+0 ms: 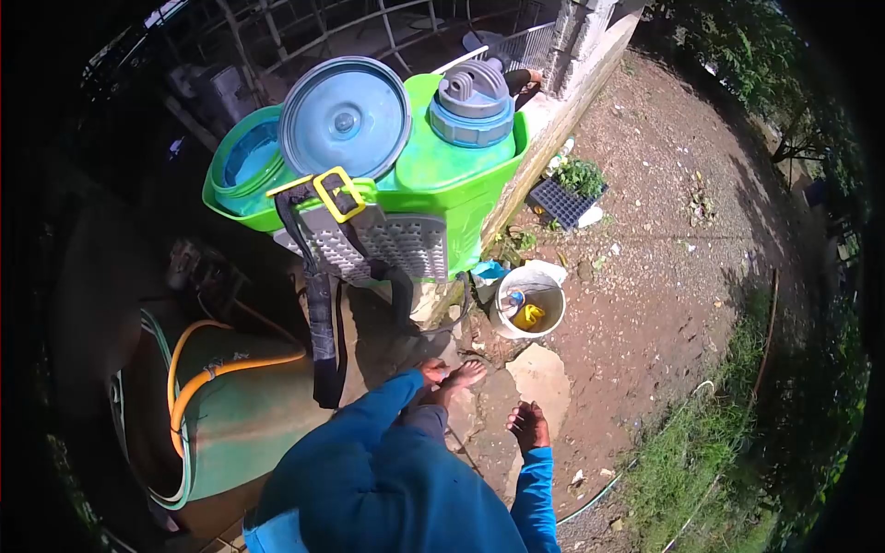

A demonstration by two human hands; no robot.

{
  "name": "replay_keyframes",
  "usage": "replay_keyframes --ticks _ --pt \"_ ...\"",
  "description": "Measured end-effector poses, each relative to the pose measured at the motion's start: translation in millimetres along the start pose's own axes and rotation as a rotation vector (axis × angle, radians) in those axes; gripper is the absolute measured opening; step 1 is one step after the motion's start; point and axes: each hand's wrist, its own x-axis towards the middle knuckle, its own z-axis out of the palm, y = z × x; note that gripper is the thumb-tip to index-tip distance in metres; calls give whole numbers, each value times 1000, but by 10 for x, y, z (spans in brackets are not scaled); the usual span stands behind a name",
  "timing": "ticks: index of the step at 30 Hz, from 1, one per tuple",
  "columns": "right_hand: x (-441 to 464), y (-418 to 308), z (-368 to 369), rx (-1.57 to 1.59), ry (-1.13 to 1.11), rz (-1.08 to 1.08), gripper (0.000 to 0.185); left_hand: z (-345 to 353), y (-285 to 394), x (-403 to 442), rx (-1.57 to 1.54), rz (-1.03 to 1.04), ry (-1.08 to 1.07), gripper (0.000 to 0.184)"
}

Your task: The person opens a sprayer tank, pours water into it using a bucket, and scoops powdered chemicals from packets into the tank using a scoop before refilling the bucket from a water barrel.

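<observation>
My left hand (431, 370) hangs low in front of me, close to a bare foot (466, 373); its fingers are too small and shaded to read. Off to the right, my right hand (528, 424) is held over the ground with loosely bent fingers and nothing visible in it. Ahead of me stands a bright green knapsack sprayer (470, 217) with a round blue lid (346, 120) and a grey-and-blue cap (473, 101) on top. A black strap (323, 323) with a yellow buckle (339, 194) hangs down its front. Neither hand touches the sprayer.
A white bucket (553, 323) holding a yellow item (528, 317) stands right of the sprayer. A green barrel (249, 415) with an orange hose (198, 387) lies left. Beyond are a low wall (539, 157), a seedling tray (562, 203) and grass (691, 452).
</observation>
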Motion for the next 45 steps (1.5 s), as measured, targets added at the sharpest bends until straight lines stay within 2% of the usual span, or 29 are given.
replay_keyframes --ticks 1,3,5,7,9,11,14,19,21,22,23,25,26,28,31,32,33,35,37,38,39,40,42,45 --pt "-106 -45 115 -11 -12 -39 45 -142 4 -304 -41 -182 63 27" --pt "-318 -201 375 2 -120 -85 42 -479 -424 -635 -10 -389 164 29" --pt "-564 -413 693 16 -199 -158 45 -846 -1334 -852 -340 -491 92 29" --pt "-816 -685 1047 -40 -275 -284 46 -1023 -1161 -1460 -441 -520 220 30" --pt "-1137 -989 1431 -125 -300 -418 43 -1189 -737 -1995 -558 -524 419 30" --pt "-1376 -1244 1728 -157 -363 -510 39 -1411 -792 -2196 -710 -366 619 30" --pt "-1525 -1422 2045 -180 -348 -586 35 -1846 -762 -2255 -928 -255 699 28" --pt "-1486 -1597 2784 -313 -180 -844 27 -2511 -307 -2010 -874 -148 818 25" --pt "-1423 -1701 3080 -295 -145 -900 25 -2852 -212 -1625 -689 46 1048 26" --pt "-1379 -1785 3292 -284 -23 -1006 26 -3090 60 -1518 -688 60 1030 26" --pt "-1370 -1851 3478 -270 111 -1106 27 -3320 445 -1531 -418 229 1083 24" --pt "-1393 -1968 3805 -281 99 -1205 31 -3848 944 -1278 53 467 1219 24" --pt "-1379 -2034 3959 -251 194 -1275 31 -4122 1137 -1078 257 538 1319 26" --pt "-1301 -2177 4077 -206 334 -1343 32 -4434 2169 -1401 671 664 1365 36" --pt "-1258 -2273 4359 -185 374 -1403 34 -4816 2892 -1398 852 678 1179 41" --pt "-1233 -2270 4428 -197 388 -1378 36 -4970 2934 -1275 950 760 1191 43" --pt "-1202 -2260 4506 -130 379 -1334 35 -5121 2954 -1195 1019 686 1045 45" --pt "-1060 -2212 4442 -249 435 -1375 34 -5330 2849 -1010 1140 709 945 42" --pt "-1134 -2125 4693 -222 540 -1382 34 -5490 2826 -877 1186 790 756 39" --pt "-1122 -2091 4700 -253 575 -1406 34 -5548 2738 -732 1198 916 789 35" --pt "-1068 -2071 4674 -283 603 -1424 35 -5555 2730 -718 1176 935 785 32" --pt "-981 -2045 4628 -252 595 -1418 35 -5597 2692 -603 1212 1038 874 29" --pt "-968 -2032 4675 -235 603 -1436 35 -5636 2708 -574 1257 965 840 26" --pt "-913 -2045 4692 -196 587 -1461 31 -5668 2776 -570 1261 1061 866 26"
